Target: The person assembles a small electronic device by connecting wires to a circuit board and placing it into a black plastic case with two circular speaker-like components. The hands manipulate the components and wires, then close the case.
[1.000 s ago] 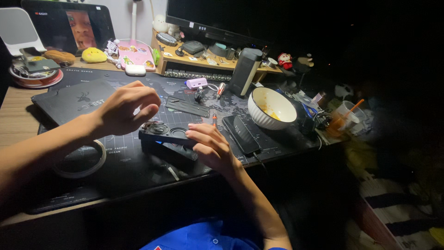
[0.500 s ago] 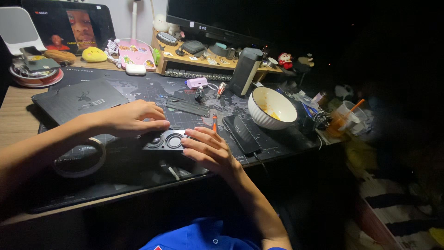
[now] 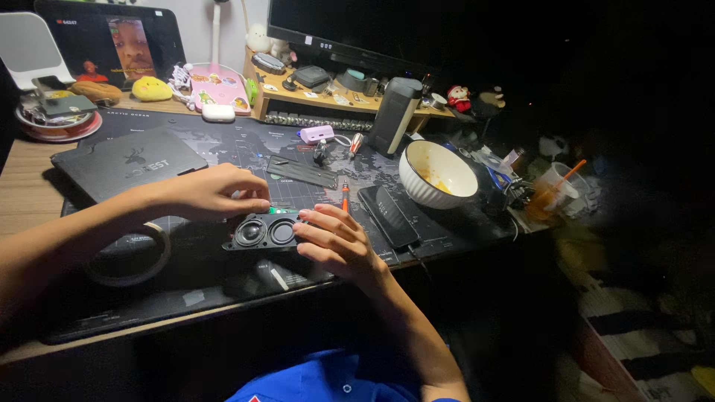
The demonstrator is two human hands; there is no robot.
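The speaker (image 3: 264, 231) — a small black bar with two round cones facing up — lies on the dark desk mat (image 3: 223, 149) near the front edge of the desk, between the two hands. The left hand (image 3: 212, 192) comes in from the left and curls over its upper left end, fingers bent and close together, tips touching or just above the top edge; whether they pinch anything cannot be told. The right hand (image 3: 339, 242) rests at its right end, fingers loosely spread and bent, the tips against the speaker's side. A phone (image 3: 387, 216) lies face up just right of that hand, a white bowl (image 3: 438, 173) beyond it. A tape ring (image 3: 126, 253) sits to the left, under the forearm.
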